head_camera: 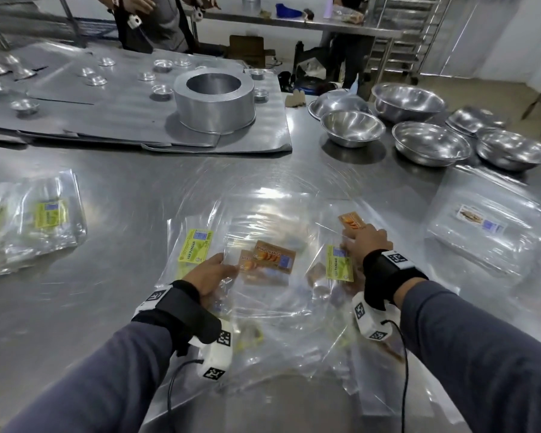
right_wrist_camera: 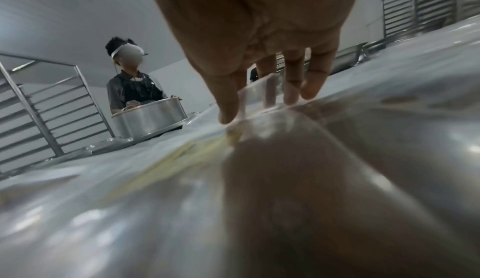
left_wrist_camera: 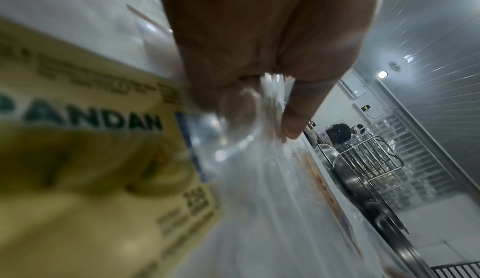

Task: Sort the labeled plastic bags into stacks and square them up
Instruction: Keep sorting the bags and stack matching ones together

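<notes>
The left hand [head_camera: 211, 273] pinched a clear bag [left_wrist_camera: 233, 130] beside the yellow pandan label [head_camera: 196, 246]. Right of that grip lay brown-labeled bags [head_camera: 274, 257]. The right hand [head_camera: 367, 240] pressed spread fingers [right_wrist_camera: 292, 89] on the loose pile [head_camera: 294, 307].

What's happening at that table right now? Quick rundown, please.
Left hand pinches a green-label bag. Right hand presses flat on the mixed pile. Green stack at far left, another stack at right. Nothing blocking.
</notes>
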Demonstrator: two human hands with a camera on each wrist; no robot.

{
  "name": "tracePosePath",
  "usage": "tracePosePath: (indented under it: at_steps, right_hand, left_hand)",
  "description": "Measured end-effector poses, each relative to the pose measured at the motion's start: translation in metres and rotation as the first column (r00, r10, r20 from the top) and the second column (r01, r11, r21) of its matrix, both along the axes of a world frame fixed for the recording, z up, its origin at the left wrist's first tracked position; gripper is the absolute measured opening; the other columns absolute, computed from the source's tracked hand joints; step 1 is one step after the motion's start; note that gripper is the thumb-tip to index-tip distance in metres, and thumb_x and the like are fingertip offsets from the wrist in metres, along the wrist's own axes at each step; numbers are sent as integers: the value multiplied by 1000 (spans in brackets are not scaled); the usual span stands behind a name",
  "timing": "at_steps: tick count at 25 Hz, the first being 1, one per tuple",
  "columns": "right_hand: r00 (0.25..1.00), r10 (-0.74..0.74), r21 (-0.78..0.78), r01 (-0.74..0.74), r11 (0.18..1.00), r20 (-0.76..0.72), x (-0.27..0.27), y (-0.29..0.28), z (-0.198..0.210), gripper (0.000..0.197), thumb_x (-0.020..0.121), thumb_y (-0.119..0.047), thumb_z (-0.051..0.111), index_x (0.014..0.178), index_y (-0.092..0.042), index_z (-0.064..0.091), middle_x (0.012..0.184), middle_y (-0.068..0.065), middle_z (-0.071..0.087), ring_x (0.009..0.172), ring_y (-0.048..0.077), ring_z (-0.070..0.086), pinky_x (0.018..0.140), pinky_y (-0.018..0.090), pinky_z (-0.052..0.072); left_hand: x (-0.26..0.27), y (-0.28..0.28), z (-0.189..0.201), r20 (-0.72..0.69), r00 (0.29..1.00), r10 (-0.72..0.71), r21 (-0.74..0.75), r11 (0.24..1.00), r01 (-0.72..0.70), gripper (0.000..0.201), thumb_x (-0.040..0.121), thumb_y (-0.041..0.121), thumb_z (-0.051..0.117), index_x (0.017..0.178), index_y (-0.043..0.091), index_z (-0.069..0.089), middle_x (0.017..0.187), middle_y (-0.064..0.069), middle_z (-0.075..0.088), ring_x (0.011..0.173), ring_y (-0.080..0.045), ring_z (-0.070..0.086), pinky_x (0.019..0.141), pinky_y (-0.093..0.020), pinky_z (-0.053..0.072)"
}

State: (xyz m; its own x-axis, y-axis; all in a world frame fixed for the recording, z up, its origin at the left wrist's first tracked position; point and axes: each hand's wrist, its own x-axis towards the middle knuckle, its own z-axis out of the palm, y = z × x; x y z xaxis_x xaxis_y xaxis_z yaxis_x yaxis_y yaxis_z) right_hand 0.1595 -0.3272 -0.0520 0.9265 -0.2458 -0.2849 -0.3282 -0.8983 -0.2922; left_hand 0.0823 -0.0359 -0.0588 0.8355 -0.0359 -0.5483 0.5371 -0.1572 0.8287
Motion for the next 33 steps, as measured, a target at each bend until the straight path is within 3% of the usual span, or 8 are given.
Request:
tracePosePath:
  at_steps: [7,11,14,17,21,25,30,33]
  right_hand:
    - [969,-114,425,10,905,220,-32,2,11,34,93,-24,55,125,-13,60,122,13,62,110,27,57,92,27,42]
    - [964,173,507,-254,824,201,-69,43,18,37,89,-12,61,125,-19,60,131,1,57,112,11,53,83,5,32]
    - [845,533,275,-524,806,47,-80,70,16,50,83,-15,67,131,-25,55,144,-4,43,130,14,42,99,15,29]
    - [777,629,196,-614,765,-19,-82,87,22,52,81,-15,70,130,-25,56,147,-3,37,134,15,36,103,18,25]
    - [909,398,279,-417,865,124,-86,88,31,55,80,-23,72,131,-17,52,143,0,42,130,16,39,95,16,27]
    - [993,-42,476,-18,879,114,-86,68,25,60,82,-35,69,131,-11,44,127,4,50,116,22,51,91,27,41]
    - [973,-183,781,223,584,-141,-87,45,28,49,87,-50,55,111,-7,53,91,8,51,70,20,50,64,31,46]
    - [948,-257,930,254,265,-186,-99,22,54,32,86,-39,62,94,-8,58,77,6,49,67,23,43,63,33,42]
  left_hand:
    - [5,3,-9,-55,995,81,-16,996,-82,10,96,14,44,91,14,53,90,-12,52,62,-20,46,53,-25,36]
    - [0,2,-8,-147,964,221,-183,952,-246,53,92,48,49,132,14,49,133,-7,49,111,-33,56,92,-41,47]
    - [-6,-3,-2,-98,981,169,-234,954,-188,61,83,65,49,133,29,42,135,3,44,113,-28,53,91,-38,43]
    - [-5,-5,-1,9,999,31,-114,993,-30,90,71,57,68,141,9,35,142,-7,41,129,-30,41,106,-41,34]
    - [4,5,-9,1,1000,-18,-149,989,18,63,80,8,69,134,-1,38,117,-21,59,96,-33,61,73,-35,53]
    - [13,15,3,19,998,-65,-289,955,68,34,90,-4,52,119,13,46,72,-6,59,42,-7,55,36,-17,42]
    - [17,-5,50,192,967,-170,-463,853,242,53,72,6,67,119,23,52,112,-14,66,95,-29,62,76,-37,54]
    - [18,-41,87,294,923,-248,-434,825,361,50,74,1,69,118,20,53,110,-16,68,93,-32,69,69,-35,58]
